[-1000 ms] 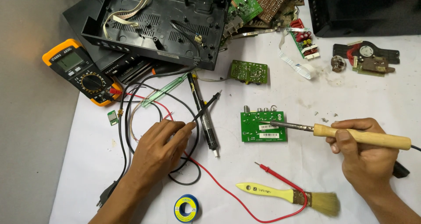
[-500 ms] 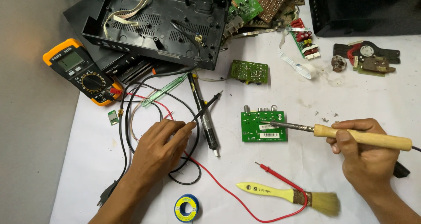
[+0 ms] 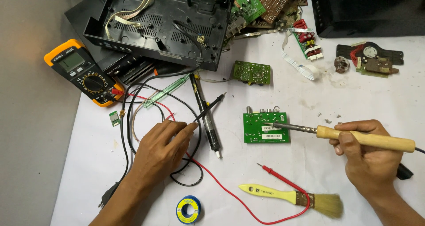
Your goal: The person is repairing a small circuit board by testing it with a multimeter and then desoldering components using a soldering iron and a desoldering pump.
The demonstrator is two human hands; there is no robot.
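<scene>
Nothing has moved since the earlier frames: our right hand (image 3: 369,153) stays clamped on the wooden soldering iron (image 3: 354,137), its tip touching the green circuit board (image 3: 265,128) lying between our hands. Our left hand (image 3: 161,148) pinches the black probe (image 3: 208,109). A yellow brush (image 3: 292,198) lies just below on the desk (image 3: 310,97).

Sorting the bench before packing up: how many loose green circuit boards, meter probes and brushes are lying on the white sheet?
Green boards: 3, one under the soldering iron tip, one near the case, one tiny
Probes: 2, black, red
Brushes: 1
Total: 6
</scene>
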